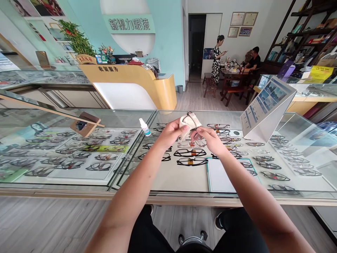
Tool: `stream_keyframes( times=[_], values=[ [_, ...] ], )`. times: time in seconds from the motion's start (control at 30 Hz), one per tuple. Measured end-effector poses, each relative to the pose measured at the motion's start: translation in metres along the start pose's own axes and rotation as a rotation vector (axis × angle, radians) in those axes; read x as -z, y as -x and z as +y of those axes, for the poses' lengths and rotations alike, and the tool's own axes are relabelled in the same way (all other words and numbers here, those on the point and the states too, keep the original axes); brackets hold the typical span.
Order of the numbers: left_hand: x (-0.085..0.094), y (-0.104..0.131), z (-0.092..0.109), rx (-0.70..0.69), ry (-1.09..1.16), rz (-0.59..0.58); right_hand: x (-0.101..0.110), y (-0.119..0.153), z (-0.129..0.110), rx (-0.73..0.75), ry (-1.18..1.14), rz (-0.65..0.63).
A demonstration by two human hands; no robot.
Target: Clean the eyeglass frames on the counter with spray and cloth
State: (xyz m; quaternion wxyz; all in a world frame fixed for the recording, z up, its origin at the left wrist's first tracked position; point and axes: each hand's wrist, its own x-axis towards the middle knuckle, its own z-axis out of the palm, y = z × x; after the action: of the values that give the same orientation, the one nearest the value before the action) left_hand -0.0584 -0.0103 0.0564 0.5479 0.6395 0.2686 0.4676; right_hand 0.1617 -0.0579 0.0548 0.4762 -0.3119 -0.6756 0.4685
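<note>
Thin dark-framed eyeglasses (pixel 194 121) are resting against a folded cream cloth (pixel 185 122) above a glass-topped display counter (pixel 163 181).
The left hand (pixel 171 133) is gripping the cloth; the right hand (pixel 211 139) is pinching the eyeglasses at their near right edge. Toward the far left, a white plastic spray bottle (pixel 144 127) is standing.
</note>
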Motion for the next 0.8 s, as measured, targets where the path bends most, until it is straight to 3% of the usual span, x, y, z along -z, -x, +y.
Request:
stream_keyframes(
  times=[0.17,0.53,0.8],
  values=[
    [-0.006,0.001,0.003,0.024,-0.027,-0.016,-0.001,0.0,0.005,-0.019,-0.005,-0.019],
    [-0.025,0.005,0.004,-0.064,-0.022,0.104,-0.005,0.002,0.015,0.001,0.028,-0.107],
    [-0.032,0.009,-0.002,-0.151,-0.15,0.287,-0.01,0.005,0.01,0.023,0.079,-0.122]
  ],
)
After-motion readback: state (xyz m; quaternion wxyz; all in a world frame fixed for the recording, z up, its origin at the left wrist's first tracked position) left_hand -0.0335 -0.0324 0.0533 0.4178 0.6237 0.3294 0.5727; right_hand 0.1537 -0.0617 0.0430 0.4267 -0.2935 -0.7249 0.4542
